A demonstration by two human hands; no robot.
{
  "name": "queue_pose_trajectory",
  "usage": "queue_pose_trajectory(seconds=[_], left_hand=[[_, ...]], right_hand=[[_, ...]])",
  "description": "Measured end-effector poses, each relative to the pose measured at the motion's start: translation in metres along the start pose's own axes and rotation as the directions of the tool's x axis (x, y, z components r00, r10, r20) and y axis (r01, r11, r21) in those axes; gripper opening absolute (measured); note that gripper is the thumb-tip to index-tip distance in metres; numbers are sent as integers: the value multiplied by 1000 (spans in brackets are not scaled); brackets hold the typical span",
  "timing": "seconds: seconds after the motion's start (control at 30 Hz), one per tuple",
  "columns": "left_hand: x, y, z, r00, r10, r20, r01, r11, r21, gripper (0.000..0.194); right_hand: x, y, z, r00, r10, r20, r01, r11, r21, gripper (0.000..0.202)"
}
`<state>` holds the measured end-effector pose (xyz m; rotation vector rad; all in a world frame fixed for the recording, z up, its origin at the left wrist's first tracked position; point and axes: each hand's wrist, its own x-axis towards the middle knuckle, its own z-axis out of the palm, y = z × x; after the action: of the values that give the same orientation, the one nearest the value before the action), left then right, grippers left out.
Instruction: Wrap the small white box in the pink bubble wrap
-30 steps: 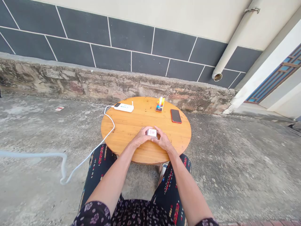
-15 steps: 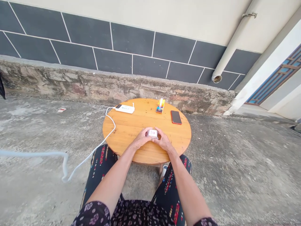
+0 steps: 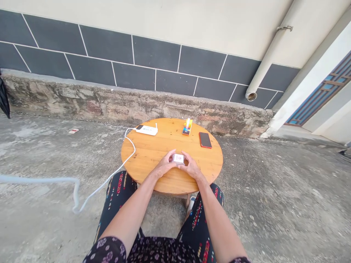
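Observation:
A small white box (image 3: 178, 158) with faint reddish print on top sits between my two hands, low over the near half of the round wooden table (image 3: 148, 153). What is inside it I cannot tell. My left hand (image 3: 165, 165) grips its left side, thumb at the near edge and fingers curved around behind. From the right, my right hand (image 3: 191, 168) holds it the same way. Whether the box rests on the tabletop or is slightly raised is hard to see.
A white power strip (image 3: 147, 130) with a cable (image 3: 115, 172) running off left lies at the table's far left. A tape dispenser (image 3: 187, 126) stands at the back, and a red-edged phone (image 3: 205, 140) lies right of it. Behind rises a tiled wall (image 3: 153, 51) with a drainpipe (image 3: 263, 69).
The camera view has tilted up slightly, so everything appears a little lower. Both hands keep the box in the same place, with the fingers slightly shifted around it.

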<state>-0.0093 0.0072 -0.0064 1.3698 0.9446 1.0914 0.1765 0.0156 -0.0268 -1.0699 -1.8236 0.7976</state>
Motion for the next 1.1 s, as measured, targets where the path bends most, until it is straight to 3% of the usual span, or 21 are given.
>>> queue_pose_trajectory(seconds=[0.2, 0.5, 0.7, 0.93, 1.1], left_hand=[[3, -4, 2, 1000, -1, 2, 1, 1000, 14, 73], [1, -9, 2, 1000, 10, -11, -10, 1000, -20, 85], [7, -19, -5, 1000, 3, 5, -3, 999, -49, 80], [7, -21, -10, 999, 32, -33, -35, 993, -115, 71], [6, -25, -9, 986, 54, -159, -83, 980, -183, 58]], right_hand=[[2, 3, 2, 1000, 1, 8, -2, 999, 37, 67], [-1, -3, 0, 1000, -5, 10, 4, 999, 50, 76], [1, 2, 2, 999, 18, 31, -20, 998, 65, 67], [-3, -18, -9, 996, 66, 61, -70, 996, 61, 75], [-21, -17, -7, 988, 125, -87, -117, 989, 90, 60]])
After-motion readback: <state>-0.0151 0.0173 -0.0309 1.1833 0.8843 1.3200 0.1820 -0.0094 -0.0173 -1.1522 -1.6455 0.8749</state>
